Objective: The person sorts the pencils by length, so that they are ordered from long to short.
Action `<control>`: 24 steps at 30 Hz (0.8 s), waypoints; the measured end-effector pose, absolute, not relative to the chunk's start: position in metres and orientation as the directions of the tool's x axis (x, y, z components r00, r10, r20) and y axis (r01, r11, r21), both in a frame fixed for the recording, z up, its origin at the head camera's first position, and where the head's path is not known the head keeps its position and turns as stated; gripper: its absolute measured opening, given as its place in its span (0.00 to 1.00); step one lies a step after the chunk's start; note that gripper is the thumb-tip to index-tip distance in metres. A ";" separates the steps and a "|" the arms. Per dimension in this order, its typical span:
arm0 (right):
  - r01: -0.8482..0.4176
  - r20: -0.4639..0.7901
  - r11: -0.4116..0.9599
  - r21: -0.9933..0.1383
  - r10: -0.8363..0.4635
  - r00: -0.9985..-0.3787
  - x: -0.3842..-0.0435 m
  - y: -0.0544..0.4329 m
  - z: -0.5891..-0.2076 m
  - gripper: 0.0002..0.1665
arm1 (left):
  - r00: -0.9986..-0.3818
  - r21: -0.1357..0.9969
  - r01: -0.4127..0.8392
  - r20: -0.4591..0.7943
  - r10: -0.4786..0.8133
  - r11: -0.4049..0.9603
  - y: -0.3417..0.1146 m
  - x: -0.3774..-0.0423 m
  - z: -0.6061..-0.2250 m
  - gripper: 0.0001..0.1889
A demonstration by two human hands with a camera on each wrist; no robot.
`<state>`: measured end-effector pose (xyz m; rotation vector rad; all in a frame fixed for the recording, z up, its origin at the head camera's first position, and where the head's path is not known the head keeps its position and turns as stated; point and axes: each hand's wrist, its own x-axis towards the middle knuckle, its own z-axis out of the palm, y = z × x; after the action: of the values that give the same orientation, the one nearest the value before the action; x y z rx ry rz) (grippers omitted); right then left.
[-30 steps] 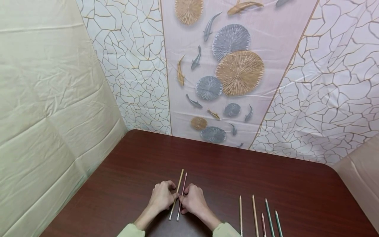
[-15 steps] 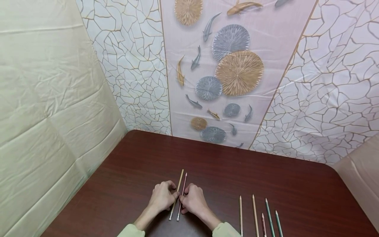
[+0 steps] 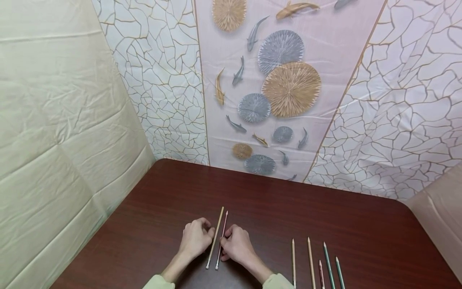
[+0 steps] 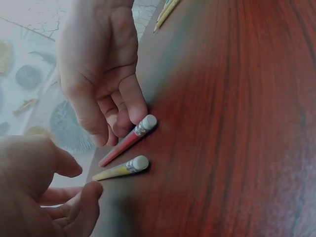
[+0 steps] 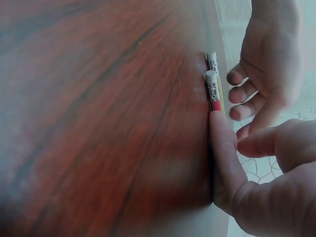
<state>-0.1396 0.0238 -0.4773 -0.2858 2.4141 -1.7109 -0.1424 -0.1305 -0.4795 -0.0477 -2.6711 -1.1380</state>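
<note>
A yellow pencil (image 3: 215, 237) and a red pencil (image 3: 224, 230) lie side by side on the table, their white erasers toward me. Just left of the yellow pencil is my left hand (image 3: 195, 239); in the left wrist view its thumb and fingers stand apart, close to that pencil with nothing held. My right hand (image 3: 237, 243) rests along the right side of the red pencil, its loosely bent fingertips at or touching the shaft. In the right wrist view a finger covers much of the red pencil (image 5: 216, 104), so exact contact is partly hidden.
Several more pencils lie at the right front of the dark wood table (image 3: 173, 188): tan ones (image 3: 311, 261), a short red one (image 3: 321, 273) and teal ones (image 3: 329, 263). Patterned cloth (image 3: 252, 132) hangs behind the table's far edge.
My left hand has drawn slightly left, off the yellow pencil. The right thumb has shifted a little right, so the thumbs are farther apart. Both pencils stay about where they were.
</note>
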 end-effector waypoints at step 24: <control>-0.041 -0.043 0.269 -0.962 -0.300 -0.953 -0.134 0.043 -0.474 0.11 | -0.966 0.788 0.205 0.260 -0.012 0.581 -0.097 -0.129 -0.455 0.03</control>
<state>-0.1344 0.0429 -0.4741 -0.3173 2.3207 -1.7501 -0.1289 -0.0967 -0.4550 -0.1604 -2.5758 -1.3286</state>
